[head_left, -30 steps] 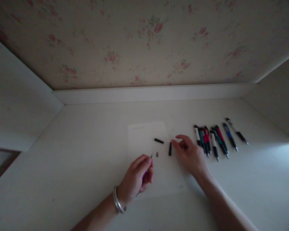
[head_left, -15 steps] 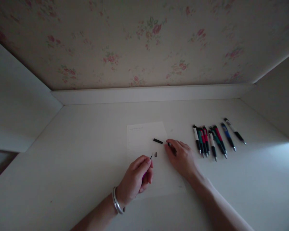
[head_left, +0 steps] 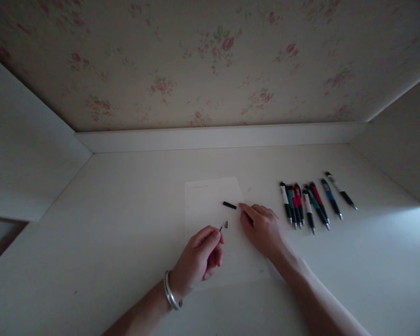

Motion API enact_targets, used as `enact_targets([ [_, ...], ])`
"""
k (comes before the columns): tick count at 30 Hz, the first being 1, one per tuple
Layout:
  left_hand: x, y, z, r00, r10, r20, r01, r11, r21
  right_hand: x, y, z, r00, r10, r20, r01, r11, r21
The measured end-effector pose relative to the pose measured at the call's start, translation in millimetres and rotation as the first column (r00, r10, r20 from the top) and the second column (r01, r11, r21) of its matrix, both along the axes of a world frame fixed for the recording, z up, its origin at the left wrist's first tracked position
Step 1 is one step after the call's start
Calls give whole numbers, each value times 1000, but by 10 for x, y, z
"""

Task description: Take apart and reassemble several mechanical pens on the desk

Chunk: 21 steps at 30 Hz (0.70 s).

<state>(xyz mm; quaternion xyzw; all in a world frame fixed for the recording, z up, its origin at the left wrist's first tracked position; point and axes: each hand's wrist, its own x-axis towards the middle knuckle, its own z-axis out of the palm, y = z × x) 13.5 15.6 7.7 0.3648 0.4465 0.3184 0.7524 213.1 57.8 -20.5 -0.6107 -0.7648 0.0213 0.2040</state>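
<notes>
My left hand (head_left: 201, 259) is closed around a pen (head_left: 210, 255) taken apart, with a bit of purple barrel showing between the fingers. From the pinch of thumb and index finger a thin dark refill end pokes out. Just beyond it a small dark, cone-like pen tip (head_left: 226, 225) sits over the paper (head_left: 203, 210); whether the two touch I cannot tell. A short black pen grip (head_left: 229, 205) lies on the sheet. My right hand (head_left: 264, 228) rests at the paper's right side, index finger stretched out close to the grip's right end, thumb apart below it.
On the right of the white desk (head_left: 136, 200) lies a row of several pens (head_left: 296, 205) in white, green and red with black parts. A blue pen (head_left: 332, 198) and a white-and-black pen (head_left: 341, 190) lie farther right. A floral wall (head_left: 161, 84) rises behind.
My right index finger has straightened out toward the black grip, and the dark piece seen by its fingertips is out of sight. My left hand has barely shifted, slightly to the right.
</notes>
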Motion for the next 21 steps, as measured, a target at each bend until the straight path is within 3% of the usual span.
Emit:
enact_targets([
  [6, -4, -3, -4, 1000, -2, 5, 2, 1000, 16, -25, -22, 55, 993, 3, 115, 4, 998, -59],
  [15, -1, 3, 7, 1000, -10, 9, 10, 1000, 6, -54, -49, 92, 997, -25, 70, 30, 998, -63],
  [21, -4, -1, -10, 1000, -10, 0, 10, 1000, 7, -57, -65, 100, 992, 30, 119, -15, 992, -122],
])
